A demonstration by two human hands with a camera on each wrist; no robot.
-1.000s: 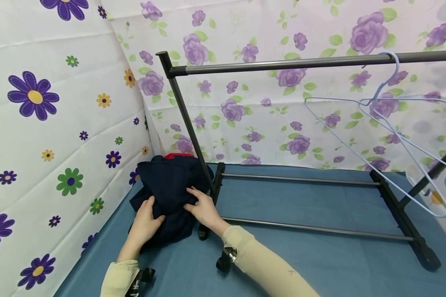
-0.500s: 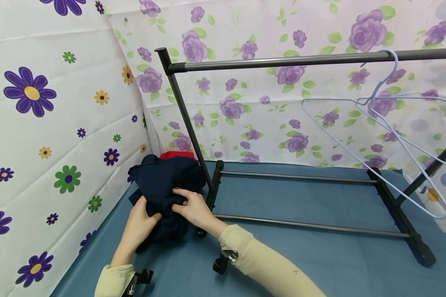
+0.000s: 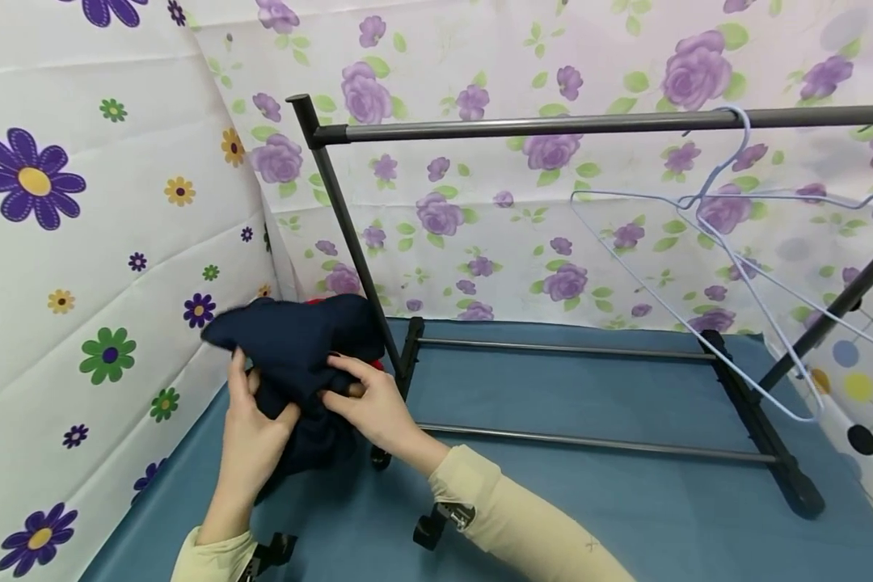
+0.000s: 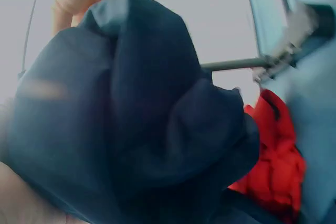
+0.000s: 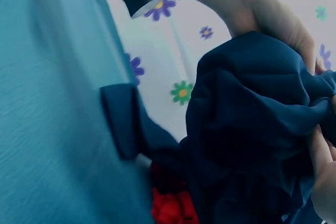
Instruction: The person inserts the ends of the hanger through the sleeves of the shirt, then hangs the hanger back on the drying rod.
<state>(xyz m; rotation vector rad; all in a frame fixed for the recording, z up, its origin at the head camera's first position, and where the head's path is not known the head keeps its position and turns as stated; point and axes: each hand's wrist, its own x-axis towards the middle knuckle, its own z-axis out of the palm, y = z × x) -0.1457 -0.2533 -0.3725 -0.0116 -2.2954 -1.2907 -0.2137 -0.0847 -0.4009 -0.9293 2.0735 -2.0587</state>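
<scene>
Both hands hold a crumpled navy garment (image 3: 284,327) just left of the rack's left leg; what kind of garment it is cannot be told. My left hand (image 3: 250,440) grips its left side, thumb in front and some fingers hidden by the cloth. On its right side my right hand (image 3: 378,408) pinches a fold between thumb and fingers. The left wrist view has the bunched navy cloth (image 4: 131,114) filling its middle. Behind it a red piece of cloth (image 4: 275,156) lies on the blue surface; little of the red shows from the head.
A dark metal clothes rack (image 3: 538,126) spans the middle and right, with lower bars (image 3: 596,442) and black feet (image 3: 796,485). A pale blue wire hanger (image 3: 735,153) hangs from its rail. Flowered sheets (image 3: 116,267) enclose the left and back of the blue surface (image 3: 553,517).
The garment has been drawn left and slightly up, its upper left edge now spread out towards the flowered sheet. Both hands moved left with it, still gripping; the view has shifted a little.
</scene>
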